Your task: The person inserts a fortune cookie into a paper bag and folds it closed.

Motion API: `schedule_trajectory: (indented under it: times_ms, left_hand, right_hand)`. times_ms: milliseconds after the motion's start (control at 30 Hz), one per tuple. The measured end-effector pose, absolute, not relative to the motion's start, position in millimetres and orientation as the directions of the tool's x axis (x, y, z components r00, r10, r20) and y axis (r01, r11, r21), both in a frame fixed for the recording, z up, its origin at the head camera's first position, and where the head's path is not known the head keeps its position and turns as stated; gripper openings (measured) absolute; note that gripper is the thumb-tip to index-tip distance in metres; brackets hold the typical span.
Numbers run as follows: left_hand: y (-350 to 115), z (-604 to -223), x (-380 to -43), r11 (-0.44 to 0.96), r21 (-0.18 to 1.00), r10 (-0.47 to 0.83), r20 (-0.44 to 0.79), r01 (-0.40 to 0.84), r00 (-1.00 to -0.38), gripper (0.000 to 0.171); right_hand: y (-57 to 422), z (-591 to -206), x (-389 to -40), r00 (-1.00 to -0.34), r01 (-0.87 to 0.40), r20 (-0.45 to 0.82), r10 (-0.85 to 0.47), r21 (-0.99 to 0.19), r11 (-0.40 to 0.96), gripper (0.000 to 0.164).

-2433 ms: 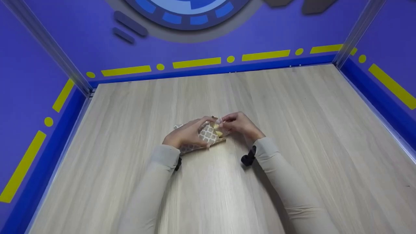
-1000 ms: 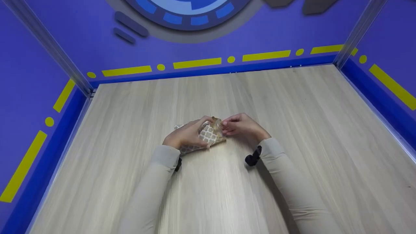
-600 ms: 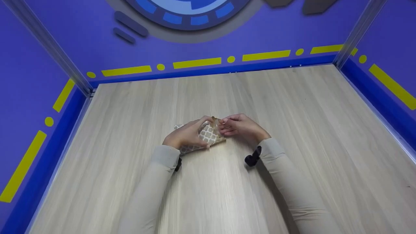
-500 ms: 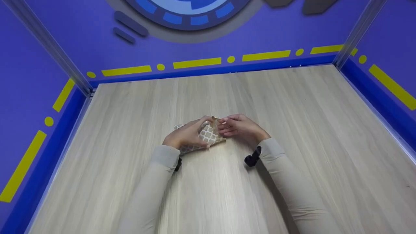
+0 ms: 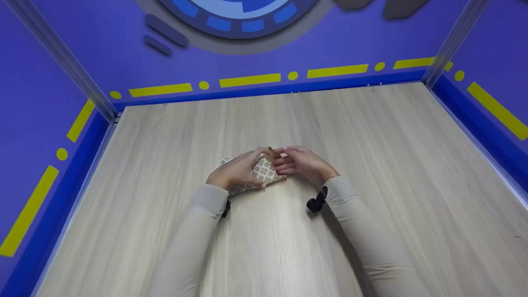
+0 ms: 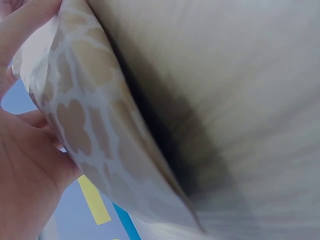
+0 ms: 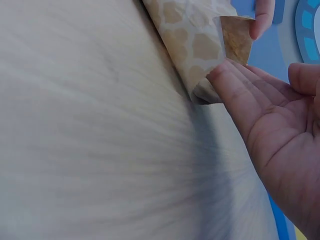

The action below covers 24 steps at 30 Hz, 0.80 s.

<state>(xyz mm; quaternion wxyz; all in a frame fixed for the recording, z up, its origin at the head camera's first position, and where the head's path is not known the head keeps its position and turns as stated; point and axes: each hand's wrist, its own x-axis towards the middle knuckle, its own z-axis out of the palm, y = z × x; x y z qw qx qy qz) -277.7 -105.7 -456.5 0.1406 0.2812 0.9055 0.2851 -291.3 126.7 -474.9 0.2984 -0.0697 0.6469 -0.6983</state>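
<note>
A paper bag (image 5: 264,170) with a beige and white lattice pattern lies on its side on the table, its mouth facing right. My left hand (image 5: 241,168) grips it from above, thumb on the near side and fingers over the far side. At the mouth is my right hand (image 5: 303,163), its fingers fairly straight and reaching to the bag's edge. In the right wrist view those fingers (image 7: 240,92) touch the folded rim, and the brown inner side of the paper (image 7: 236,40) shows. The bag's contents are hidden from every view.
The wood-grain table (image 5: 264,247) spreads around both hands. Blue walls (image 5: 255,57) with yellow dashes stand at its back and sides. A black wrist camera (image 5: 317,201) hangs by the right cuff.
Earlier my right hand pinched clear plastic with yellow pieces at the bag's mouth; these are now out of sight. The right fingers have since straightened and moved left against the mouth. My left hand has stayed.
</note>
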Motion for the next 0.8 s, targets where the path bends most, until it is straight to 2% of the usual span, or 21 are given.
schedule_trajectory:
  times_ms: [167, 500, 800]
  left_hand:
    - [-104.9, -455.3, -276.6, 0.687, 0.588, 0.585, -0.101, 0.426, -0.804, 0.088]
    - [-101.9, -456.4, -275.6, 0.664, 0.597, 0.611, -0.084, 0.451, -0.788, 0.087]
    - [-101.2, -456.6, -272.8, 0.673, 0.627, 0.575, -0.113, 0.391, -0.810, 0.090]
  right_hand:
    - [123.3, -474.2, -289.2, -0.817, 0.343, -0.307, -0.488, -0.939, 0.016, 0.043]
    - [112.3, -472.8, -289.5, -0.794, 0.360, -0.280, -0.539, -0.932, -0.047, 0.055]
    - [106.8, -474.1, -289.3, -0.777, 0.402, -0.304, -0.552, -0.913, -0.064, 0.060]
